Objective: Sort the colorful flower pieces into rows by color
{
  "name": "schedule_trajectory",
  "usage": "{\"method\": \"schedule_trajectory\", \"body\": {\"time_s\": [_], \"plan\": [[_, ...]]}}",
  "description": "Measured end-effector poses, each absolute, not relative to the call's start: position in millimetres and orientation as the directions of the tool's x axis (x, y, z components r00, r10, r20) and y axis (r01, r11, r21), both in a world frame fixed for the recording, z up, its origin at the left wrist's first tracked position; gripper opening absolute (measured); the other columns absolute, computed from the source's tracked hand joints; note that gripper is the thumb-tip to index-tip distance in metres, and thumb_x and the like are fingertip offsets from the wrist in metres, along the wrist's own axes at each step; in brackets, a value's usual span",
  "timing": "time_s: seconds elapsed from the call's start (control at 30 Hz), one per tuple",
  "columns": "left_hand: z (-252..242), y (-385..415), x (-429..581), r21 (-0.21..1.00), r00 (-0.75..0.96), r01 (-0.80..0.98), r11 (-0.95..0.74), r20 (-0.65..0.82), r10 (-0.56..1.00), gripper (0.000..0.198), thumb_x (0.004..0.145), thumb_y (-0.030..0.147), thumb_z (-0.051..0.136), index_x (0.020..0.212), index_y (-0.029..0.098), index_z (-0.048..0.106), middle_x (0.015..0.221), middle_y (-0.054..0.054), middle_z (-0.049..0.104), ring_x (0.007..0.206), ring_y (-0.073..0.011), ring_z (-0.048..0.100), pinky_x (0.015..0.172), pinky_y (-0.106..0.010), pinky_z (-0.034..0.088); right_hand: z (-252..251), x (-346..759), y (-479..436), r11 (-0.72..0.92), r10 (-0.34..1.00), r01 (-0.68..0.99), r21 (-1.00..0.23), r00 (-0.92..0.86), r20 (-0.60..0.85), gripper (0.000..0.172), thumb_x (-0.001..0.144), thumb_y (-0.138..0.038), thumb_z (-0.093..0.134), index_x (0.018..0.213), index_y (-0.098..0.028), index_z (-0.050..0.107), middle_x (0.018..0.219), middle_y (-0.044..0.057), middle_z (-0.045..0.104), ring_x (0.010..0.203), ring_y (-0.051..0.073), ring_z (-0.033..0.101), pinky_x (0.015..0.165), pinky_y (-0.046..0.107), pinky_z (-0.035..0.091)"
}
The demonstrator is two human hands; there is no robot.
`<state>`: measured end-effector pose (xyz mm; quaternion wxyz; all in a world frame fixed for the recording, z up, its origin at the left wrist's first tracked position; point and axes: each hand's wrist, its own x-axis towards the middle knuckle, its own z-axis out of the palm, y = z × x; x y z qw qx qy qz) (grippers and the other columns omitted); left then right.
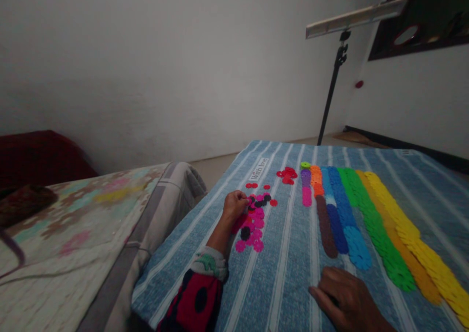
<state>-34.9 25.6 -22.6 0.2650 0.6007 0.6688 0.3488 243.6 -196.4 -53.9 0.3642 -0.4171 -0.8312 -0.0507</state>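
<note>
My left hand (235, 205) reaches over the left side of the striped blue cloth, thumb and fingers pinched together at the edge of a loose pile of pink discs (258, 222). Whatever is between its fingertips is too small to make out. Black discs (245, 232) and a few red ones lie mixed into that pile. My right hand (346, 295) rests near the front of the cloth, fingers curled in and nothing seen in it. Beyond it, overlapping discs form coloured rows: brown (326, 227), dark blue (336, 229), green (383, 239) and yellow (417, 244) among them.
A small heap of red discs (287, 174) lies past the pink pile. Short purple (306, 178) and orange (316, 178) rows stand at the far end, with a lime disc (305, 165). A bed with a patterned cover (88, 224) is at left; a black stand (330, 90) rises behind.
</note>
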Motion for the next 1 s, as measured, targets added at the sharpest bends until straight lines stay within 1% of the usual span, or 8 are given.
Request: {"method": "schedule_trajectory", "body": {"time_s": [0.17,0.3,0.4,0.53,0.63,0.73,0.87,1.0], "plan": [[-28,23,-26,0.758,-0.039,0.652,-0.003,0.038,0.999,0.004,0.066,0.016,0.065,0.064,0.016,0.062,0.06,0.001,0.063,0.059,-0.0134,0.06,0.056,-0.022,0.042,-56,244,-196,0.646,0.659,0.735,-0.205,-0.402,0.636,0.044,0.101,-0.026,0.042,0.058,-0.021,0.052,0.055,0.0,0.053,0.049,0.011,0.053,0.053,0.025,0.034],[-24,19,-22,0.697,0.008,0.716,-0.041,0.051,0.999,0.009,0.068,0.012,0.063,0.06,0.016,0.061,0.059,0.001,0.061,0.058,-0.0124,0.058,0.057,-0.022,0.041,-52,243,-196,0.651,0.651,0.734,-0.196,-0.406,0.641,0.046,0.102,-0.025,0.04,0.058,-0.02,0.051,0.054,0.0,0.053,0.049,0.011,0.053,0.052,0.025,0.034],[-20,15,-18,0.685,0.042,0.725,-0.071,0.06,0.997,0.009,0.068,0.013,0.063,0.06,0.017,0.061,0.06,0.002,0.061,0.059,-0.0121,0.057,0.057,-0.022,0.041,-52,243,-196,0.647,0.649,0.737,-0.193,-0.4,0.647,0.046,0.102,-0.026,0.04,0.058,-0.02,0.051,0.054,0.0,0.053,0.049,0.011,0.053,0.051,0.025,0.034],[-14,9,-14,0.764,0.083,0.639,-0.084,0.041,0.996,0.007,0.067,0.015,0.062,0.06,0.017,0.061,0.059,0.002,0.059,0.057,-0.0116,0.055,0.055,-0.022,0.041,-56,244,-197,0.641,0.662,0.738,-0.209,-0.395,0.637,0.043,0.1,-0.025,0.043,0.059,-0.021,0.052,0.055,0.0,0.053,0.05,0.011,0.052,0.052,0.026,0.034],[-10,3,-13,0.866,0.099,0.499,-0.037,-0.015,0.995,0.005,0.066,0.017,0.062,0.061,0.016,0.06,0.056,0.002,0.057,0.051,-0.0105,0.052,0.051,-0.022,0.039,-57,245,-197,0.639,0.677,0.737,-0.221,-0.403,0.616,0.042,0.1,-0.024,0.044,0.059,-0.02,0.052,0.056,0.0,0.054,0.051,0.012,0.053,0.053,0.026,0.034],[-8,-1,-13,0.897,0.12,0.441,0.01,-0.07,0.99,0.003,0.063,0.017,0.064,0.062,0.016,0.061,0.055,0.002,0.057,0.05,-0.0107,0.051,0.05,-0.023,0.04,-58,245,-197,0.639,0.678,0.737,-0.218,-0.407,0.613,0.043,0.101,-0.025,0.042,0.059,-0.02,0.052,0.056,0.0,0.053,0.051,0.012,0.053,0.054,0.026,0.034],[-11,-4,-13,0.832,0.128,0.554,0.022,-0.111,0.985,0.002,0.062,0.015,0.065,0.062,0.016,0.063,0.053,0.003,0.055,0.05,-0.0106,0.05,0.05,-0.022,0.038,-59,245,-197,0.639,0.678,0.737,-0.219,-0.406,0.612,0.044,0.101,-0.027,0.042,0.059,-0.02,0.052,0.056,0.0,0.053,0.051,0.012,0.053,0.054,0.026,0.034],[-13,-5,-14,0.772,0.136,0.636,-0.015,-0.094,0.986,0.002,0.066,0.018,0.066,0.065,0.016,0.065,0.055,0.004,0.054,0.051,-0.0101,0.049,0.051,-0.023,0.036,-61,245,-198,0.632,0.689,0.741,-0.226,-0.403,0.603,0.043,0.101,-0.025,0.042,0.059,-0.02,0.053,0.056,0.0,0.053,0.052,0.012,0.052,0.055,0.027,0.033]]}}
